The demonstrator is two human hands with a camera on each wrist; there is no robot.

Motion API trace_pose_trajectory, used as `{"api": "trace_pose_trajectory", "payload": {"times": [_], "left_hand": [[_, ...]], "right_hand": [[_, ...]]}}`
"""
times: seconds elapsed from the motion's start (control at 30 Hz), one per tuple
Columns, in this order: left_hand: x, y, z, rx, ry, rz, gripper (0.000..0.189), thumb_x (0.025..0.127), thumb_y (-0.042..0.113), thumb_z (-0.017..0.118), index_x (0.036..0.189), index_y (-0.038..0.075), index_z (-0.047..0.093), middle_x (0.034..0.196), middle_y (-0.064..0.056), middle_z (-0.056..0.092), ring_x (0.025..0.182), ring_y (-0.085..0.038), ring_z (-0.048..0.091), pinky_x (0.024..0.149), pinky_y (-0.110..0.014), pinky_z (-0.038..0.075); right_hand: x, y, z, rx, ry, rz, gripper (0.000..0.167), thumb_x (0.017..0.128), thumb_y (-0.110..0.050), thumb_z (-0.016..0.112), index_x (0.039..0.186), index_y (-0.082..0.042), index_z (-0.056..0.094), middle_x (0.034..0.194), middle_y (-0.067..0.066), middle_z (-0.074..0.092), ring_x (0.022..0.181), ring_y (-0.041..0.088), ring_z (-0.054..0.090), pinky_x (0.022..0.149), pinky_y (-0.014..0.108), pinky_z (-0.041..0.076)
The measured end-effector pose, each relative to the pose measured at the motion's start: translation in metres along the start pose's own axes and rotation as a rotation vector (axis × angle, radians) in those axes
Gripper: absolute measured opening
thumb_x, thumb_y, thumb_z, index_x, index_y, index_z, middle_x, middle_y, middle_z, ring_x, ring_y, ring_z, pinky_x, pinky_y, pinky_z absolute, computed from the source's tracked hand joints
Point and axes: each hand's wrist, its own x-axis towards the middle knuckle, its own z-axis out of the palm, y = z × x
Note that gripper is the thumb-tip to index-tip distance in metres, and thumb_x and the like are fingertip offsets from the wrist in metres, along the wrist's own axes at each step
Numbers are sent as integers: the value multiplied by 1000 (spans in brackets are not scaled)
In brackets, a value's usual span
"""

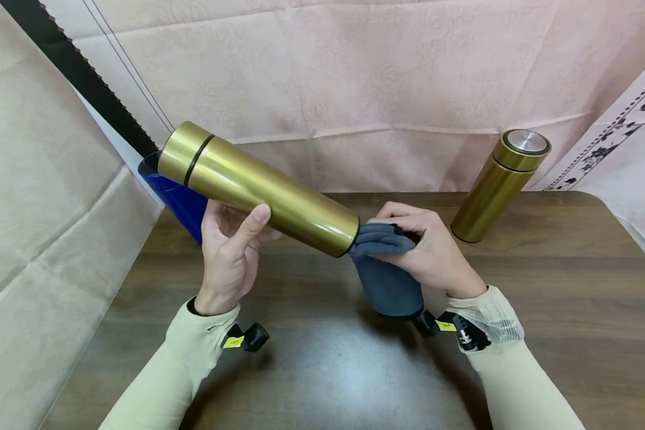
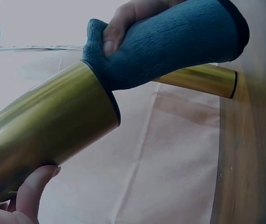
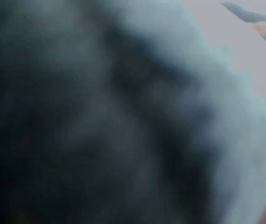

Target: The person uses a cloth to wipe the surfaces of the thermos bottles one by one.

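Observation:
In the head view my left hand (image 1: 228,254) grips a gold thermos flask (image 1: 269,191) around its middle, thumb along the near side. The flask is tilted above the table, its capped end up at the left and its base down at the right. Bunched in my right hand (image 1: 430,248) is a dark blue-grey cloth (image 1: 389,283), pressed against the flask's base, with a loose fold hanging below. The left wrist view shows the cloth (image 2: 170,42) right at the base rim of the flask (image 2: 53,112). Blurred cloth (image 3: 123,116) fills most of the right wrist view.
A second gold flask (image 1: 494,191) with a silver-topped lid stands upright at the back right of the wooden table (image 1: 322,370). Behind my left hand is a blue object (image 1: 180,200), with a dark serrated strip (image 1: 86,77) rising up and left. A pale patterned cloth curtain (image 1: 355,89) encloses the back.

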Motion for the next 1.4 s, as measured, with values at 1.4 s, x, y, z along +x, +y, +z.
{"api": "trace_pose_trajectory", "payload": {"times": [1.4], "left_hand": [[-3,-10,2,-18,-17,72,44,86,-13,68,122,6,53,100,-9,67,78,-18,73,63,-34,64]], "right_hand": [[4,16,6,9,158,123,11,87,-13,82,96,-19,81,99,0,70,94,18,66,78,24,56]]}}
